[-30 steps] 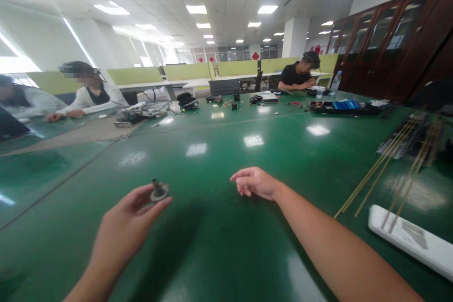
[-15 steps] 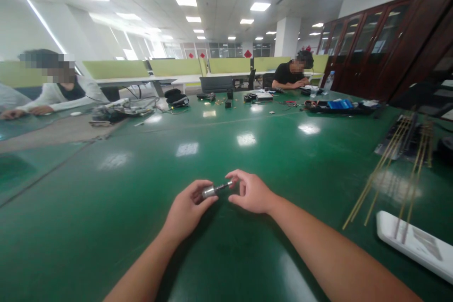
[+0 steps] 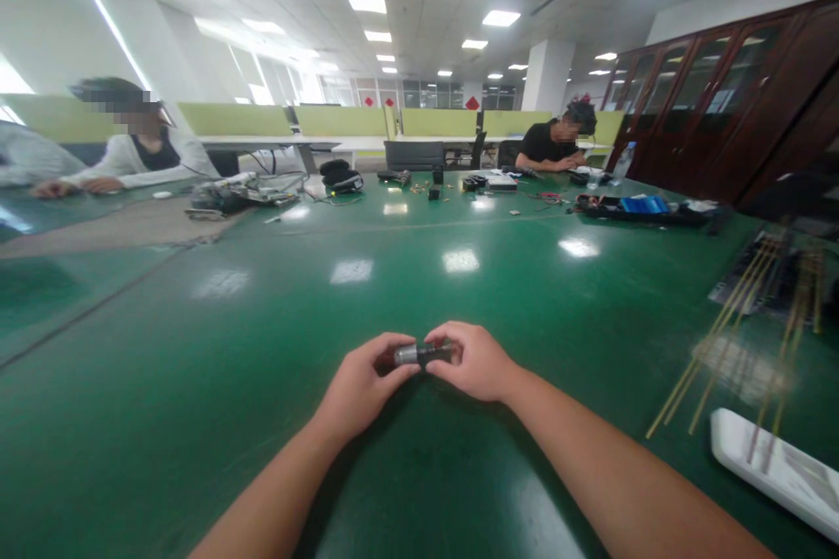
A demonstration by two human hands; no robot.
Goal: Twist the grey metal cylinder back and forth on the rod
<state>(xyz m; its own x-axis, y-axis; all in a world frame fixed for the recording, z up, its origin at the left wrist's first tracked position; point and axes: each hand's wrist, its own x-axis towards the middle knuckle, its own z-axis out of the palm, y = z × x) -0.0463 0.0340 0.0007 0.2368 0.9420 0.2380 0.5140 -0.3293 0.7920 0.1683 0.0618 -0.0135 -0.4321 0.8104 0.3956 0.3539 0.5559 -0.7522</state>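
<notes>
A small silver cylinder with a dark, narrower shaft point(image 3: 405, 355) lies level between my hands, just above the green table point(image 3: 275, 402). My left hand point(image 3: 360, 389) grips its silver end between thumb and fingers. Around the dark end on the right, the thumb and fingers of my right hand point(image 3: 475, 362) are curled, and they partly cover the shaft's tip. The two hands almost meet at the middle of the piece. What kind of tool or part it is, I cannot make out.
Thin brass-coloured rods point(image 3: 714, 341) lie at the right, near a white tray-like object point(image 3: 773, 463). Electronics point(image 3: 236, 195), a black pouch point(image 3: 341, 177) and a black tray with blue items point(image 3: 642, 206) line the far side. Two people sit across the table, one left, one right.
My right hand has closed in on the dark shaft, which stuck out more openly before. Both hands appear slightly further right, and the view has shifted a little.
</notes>
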